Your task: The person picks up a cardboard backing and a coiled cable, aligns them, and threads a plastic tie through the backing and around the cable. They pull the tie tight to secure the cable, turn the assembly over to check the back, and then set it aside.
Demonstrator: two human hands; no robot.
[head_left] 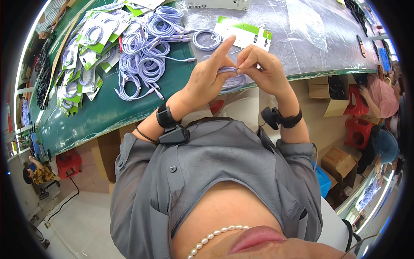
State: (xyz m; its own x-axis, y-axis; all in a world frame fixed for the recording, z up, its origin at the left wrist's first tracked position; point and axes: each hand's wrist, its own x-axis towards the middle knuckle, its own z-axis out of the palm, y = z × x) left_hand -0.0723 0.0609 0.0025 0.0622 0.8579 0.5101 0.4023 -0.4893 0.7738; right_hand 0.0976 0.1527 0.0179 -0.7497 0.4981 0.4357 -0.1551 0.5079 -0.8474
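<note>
A coiled lavender cable (233, 83) hangs at the table's near edge, gripped by my left hand (205, 77) with the forefinger stretched upward. My right hand (264, 71) pinches at the top of this coil, thumb and forefinger pressed together against it. Whatever small piece sits between those fingertips is too small to make out. Just beyond my hands, another lavender cable coil (207, 39) lies beside a green and white backing card (245, 33). To the left is a heap of loose coiled lavender cables (146, 64), their plugs pointing various ways.
Several green and white cards with cables (92, 34) are piled at the far left of the green table mat (103, 118). Clear plastic film (304, 21) covers the grey surface. Cardboard boxes (330, 93) and red stools (357, 131) stand at right, near other people.
</note>
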